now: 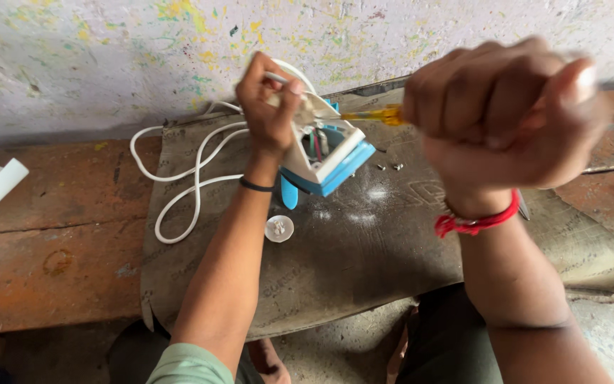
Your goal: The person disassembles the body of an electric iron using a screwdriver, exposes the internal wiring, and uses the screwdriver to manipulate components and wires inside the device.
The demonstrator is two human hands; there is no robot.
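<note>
A: Landmark first: what sits in the middle?

B: A white and blue plastic electric iron (325,160), tipped on the worn grey-brown rubber mat (364,256), its back opened so wires show inside.

A: Left hand?

B: The left hand (268,107) is closed around the upper rear of the iron, fingers wrapped over the white casing where the white round power cord (179,178) enters. A black band circles that wrist.

A: Right hand?

B: The right hand (506,107) is right of the iron, blurred, fist clenched tight on a screwdriver with a translucent yellow handle (378,115). Its shaft points left into the open back of the iron. A red thread bracelet is on that wrist.

A: Around the iron?

B: The cord loops away left of the iron, across mat and rusty brown bench (51,242). Just below the iron lies a small white round plastic cap (279,228). Two small metal screws (389,167) lie just right of it. Behind the iron, a paint-flecked pale wall (108,57).
</note>
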